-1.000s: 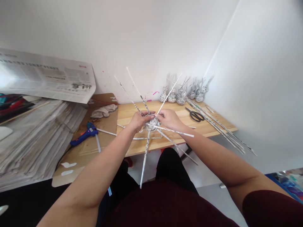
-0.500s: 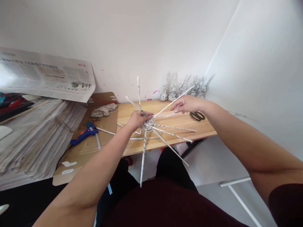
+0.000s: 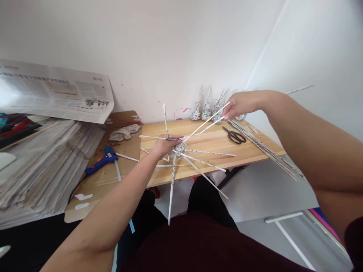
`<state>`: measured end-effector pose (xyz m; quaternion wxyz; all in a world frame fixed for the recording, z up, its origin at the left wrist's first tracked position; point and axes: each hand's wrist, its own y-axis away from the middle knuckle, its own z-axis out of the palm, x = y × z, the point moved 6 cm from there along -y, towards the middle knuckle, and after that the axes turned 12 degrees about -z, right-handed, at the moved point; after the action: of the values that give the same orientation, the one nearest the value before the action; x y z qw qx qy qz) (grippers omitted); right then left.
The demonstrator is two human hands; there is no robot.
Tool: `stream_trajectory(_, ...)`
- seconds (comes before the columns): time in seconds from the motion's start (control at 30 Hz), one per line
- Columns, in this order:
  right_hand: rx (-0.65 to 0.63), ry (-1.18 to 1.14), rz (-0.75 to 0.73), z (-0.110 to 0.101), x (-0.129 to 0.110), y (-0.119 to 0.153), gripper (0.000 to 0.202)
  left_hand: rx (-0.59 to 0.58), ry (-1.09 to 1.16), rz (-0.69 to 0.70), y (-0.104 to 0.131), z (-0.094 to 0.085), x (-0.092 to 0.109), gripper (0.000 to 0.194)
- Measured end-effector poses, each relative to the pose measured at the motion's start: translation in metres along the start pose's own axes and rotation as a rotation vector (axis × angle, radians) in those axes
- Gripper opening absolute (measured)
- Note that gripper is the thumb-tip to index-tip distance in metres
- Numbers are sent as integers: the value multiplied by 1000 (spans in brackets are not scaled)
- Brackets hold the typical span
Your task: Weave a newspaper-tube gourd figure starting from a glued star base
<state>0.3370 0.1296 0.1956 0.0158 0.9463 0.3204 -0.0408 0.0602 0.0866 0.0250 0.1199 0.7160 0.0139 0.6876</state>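
Observation:
My left hand is closed on a small round woven piece made of rolled newspaper tubes. Its straight spokes, such as the paper spoke pointing toward me, stick out in several directions above the table. My right hand pinches a thin rolled paper strip that runs taut from the woven centre up to the right. One white spoke lies just above that strip, its tip by my right fingers; whether they touch it, I cannot tell. Black-handled scissors lie below my right hand.
A bundle of paper tubes overhangs the right end of the wooden table. Several woven newspaper bottle shapes stand against the wall. At left are a blue glue gun, gloves and a newspaper stack.
My right hand has moved up and to the right, drawing the paper strip up with it. The left hand stays on the woven piece. An upper-left spoke now lies lower, pointing left.

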Motion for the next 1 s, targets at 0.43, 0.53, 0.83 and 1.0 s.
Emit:
stream_trajectory(0.43,447,318,-210,-58,-73,-6,21,-22,11,-21,1,8,-3,57)
stream_trajectory(0.53,420,244,-201,-56,-56,-5,22,-52,-2,0,1,8,-3,55)
stream_trajectory(0.83,421,271,-270,-65,-92,1,21,-28,38,-31,-3,13,-2,57)
stream_trajectory(1.0,365,359,-208,-52,-141,43,27,-7,80,-28,-4,6,-4,56)
